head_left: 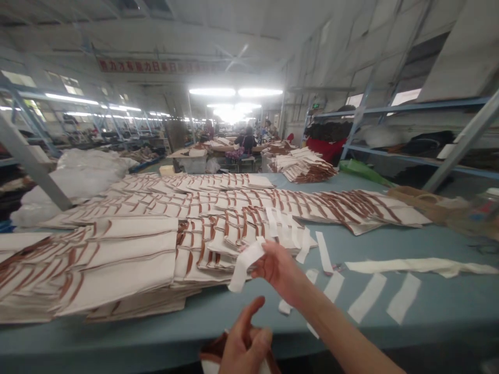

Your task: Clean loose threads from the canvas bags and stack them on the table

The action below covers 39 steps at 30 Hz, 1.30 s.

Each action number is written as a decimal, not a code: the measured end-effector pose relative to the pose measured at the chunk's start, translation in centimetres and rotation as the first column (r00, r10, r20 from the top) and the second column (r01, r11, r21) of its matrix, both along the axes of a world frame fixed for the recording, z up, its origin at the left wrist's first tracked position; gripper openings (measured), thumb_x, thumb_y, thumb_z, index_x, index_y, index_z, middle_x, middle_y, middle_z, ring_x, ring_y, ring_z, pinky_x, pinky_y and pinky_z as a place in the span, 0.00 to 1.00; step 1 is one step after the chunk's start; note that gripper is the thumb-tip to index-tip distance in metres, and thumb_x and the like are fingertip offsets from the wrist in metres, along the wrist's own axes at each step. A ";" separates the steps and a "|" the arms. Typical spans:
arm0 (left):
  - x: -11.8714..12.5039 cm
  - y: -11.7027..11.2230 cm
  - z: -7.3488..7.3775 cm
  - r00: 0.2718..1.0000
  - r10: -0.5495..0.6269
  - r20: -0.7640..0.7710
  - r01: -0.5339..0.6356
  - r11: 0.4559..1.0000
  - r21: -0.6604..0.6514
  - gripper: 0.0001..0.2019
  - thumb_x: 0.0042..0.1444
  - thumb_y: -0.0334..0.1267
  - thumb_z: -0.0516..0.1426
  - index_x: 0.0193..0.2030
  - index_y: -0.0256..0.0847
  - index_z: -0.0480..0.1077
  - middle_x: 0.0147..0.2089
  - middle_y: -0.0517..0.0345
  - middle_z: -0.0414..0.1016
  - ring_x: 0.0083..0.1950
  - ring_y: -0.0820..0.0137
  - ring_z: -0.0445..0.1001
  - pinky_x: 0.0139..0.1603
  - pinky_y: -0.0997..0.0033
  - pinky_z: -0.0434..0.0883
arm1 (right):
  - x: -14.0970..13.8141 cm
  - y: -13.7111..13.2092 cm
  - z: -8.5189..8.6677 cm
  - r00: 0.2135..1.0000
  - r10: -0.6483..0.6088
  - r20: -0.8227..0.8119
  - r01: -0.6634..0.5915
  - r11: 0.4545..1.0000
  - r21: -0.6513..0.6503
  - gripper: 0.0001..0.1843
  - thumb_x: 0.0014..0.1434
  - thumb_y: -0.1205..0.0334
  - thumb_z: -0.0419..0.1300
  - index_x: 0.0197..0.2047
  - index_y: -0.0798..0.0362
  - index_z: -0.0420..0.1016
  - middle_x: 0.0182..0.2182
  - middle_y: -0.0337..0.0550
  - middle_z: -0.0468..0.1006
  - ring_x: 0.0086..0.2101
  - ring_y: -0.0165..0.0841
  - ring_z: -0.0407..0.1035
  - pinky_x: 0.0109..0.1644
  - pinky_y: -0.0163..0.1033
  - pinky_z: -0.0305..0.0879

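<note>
Table (448,244): covered in plain blue-green, spread across the view, and the landmark for all the rest.
Shelving (429,105): blue metal uprights and beams, beyond the right side of the table, with dark bundles on it.
Panel rows (218,200): cream cloth pieces with brown edging, overlapping in long rows across the middle and far part of the table.
Plastic bags (78,176): a bulky, whitish heap past the far left corner of the table.
Left pile (128,254): larger cream-and-brown pieces, fanned out on the left of the table near its front edge.
Far stack (306,165): more cream-and-brown pieces heaped at the back of the table.
Long strip (409,266): pale and slightly rumpled, lying along the right part of the table.
Right hand (275,265): over the middle of the table — thumb and fingers pinched on one end of a white strip (246,263).
Left hand (247,337): at the table's front edge, index finger extended, the others curled — whether it grips the brown-edged piece (212,349) behind it, I cannot tell.
White strip: bent, its free end hanging above the table.
Loose strips (366,298): short and white, scattered on the table's right half.
</note>
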<state>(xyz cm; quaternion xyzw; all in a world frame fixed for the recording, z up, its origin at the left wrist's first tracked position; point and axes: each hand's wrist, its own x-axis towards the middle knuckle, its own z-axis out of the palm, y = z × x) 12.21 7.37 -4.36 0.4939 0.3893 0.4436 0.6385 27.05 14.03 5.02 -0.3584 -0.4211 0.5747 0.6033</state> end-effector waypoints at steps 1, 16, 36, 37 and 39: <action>0.4 0.1 0.3 0.999 -0.012 0.047 0.013 1.000 -0.019 0.36 0.50 0.60 0.68 0.59 0.36 0.76 0.19 0.66 0.67 0.21 0.75 0.63 0.24 0.76 0.62 | -0.7 -1.6 -0.1 0.999 0.022 -0.045 -0.022 1.000 -0.018 0.19 0.60 0.45 0.60 0.41 0.55 0.74 0.34 0.48 0.83 0.31 0.34 0.77 0.30 0.34 0.74; -0.6 -2.4 4.0 0.966 0.228 0.118 -0.190 0.944 -0.270 0.31 0.52 0.59 0.68 0.52 0.33 0.80 0.27 0.53 0.82 0.27 0.62 0.81 0.30 0.68 0.77 | -2.0 -12.8 -8.9 0.948 -0.223 -0.228 0.165 0.955 -0.246 0.20 0.59 0.43 0.67 0.40 0.54 0.77 0.35 0.44 0.79 0.35 0.35 0.74 0.34 0.35 0.72; -3.5 -5.2 5.5 0.909 -0.176 -0.378 0.295 0.912 0.284 0.23 0.66 0.53 0.57 0.27 0.37 0.79 0.22 0.55 0.72 0.23 0.71 0.70 0.21 0.78 0.66 | -4.4 -13.1 -2.3 0.919 -0.180 0.351 0.146 0.982 0.122 0.17 0.68 0.50 0.59 0.32 0.53 0.75 0.29 0.40 0.80 0.31 0.32 0.72 0.38 0.34 0.67; -3.6 -5.2 5.6 0.911 -0.167 -0.377 0.285 0.917 0.281 0.23 0.66 0.52 0.58 0.26 0.37 0.78 0.22 0.55 0.72 0.23 0.71 0.70 0.21 0.78 0.66 | -4.6 -13.1 -2.3 0.934 -0.176 0.311 0.147 0.983 0.113 0.17 0.68 0.50 0.59 0.32 0.53 0.75 0.29 0.40 0.80 0.30 0.31 0.73 0.36 0.33 0.68; -3.7 -5.2 5.7 0.916 -0.148 -0.373 0.263 0.924 0.278 0.23 0.65 0.50 0.58 0.25 0.37 0.77 0.22 0.56 0.72 0.22 0.71 0.70 0.22 0.77 0.67 | -5.1 -13.3 -2.1 0.958 -0.162 0.238 0.145 0.986 0.087 0.18 0.67 0.48 0.60 0.33 0.53 0.75 0.29 0.41 0.81 0.29 0.31 0.74 0.34 0.32 0.69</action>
